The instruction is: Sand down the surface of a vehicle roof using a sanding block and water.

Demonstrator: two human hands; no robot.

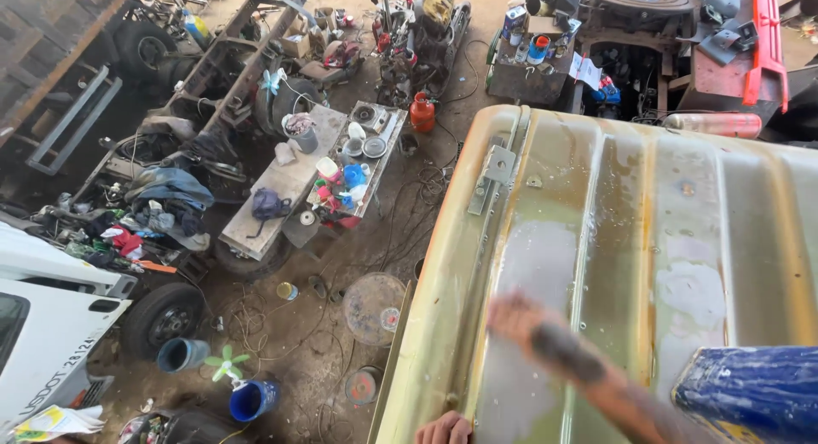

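Blurred right hand (515, 318) rubs the ribbed yellow-green metal roof (682, 239), fingers indistinct; left hand (445, 429) curls over its edge; keep strokes flat.

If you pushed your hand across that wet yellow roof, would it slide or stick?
Probably slide. The yellow ribbed roof shines with wet, milky patches, so it looks slippery. The right hand on it is blurred. The sheet metal looks stiff, so it likely won't bend much. The left hand rests at the roof's edge.
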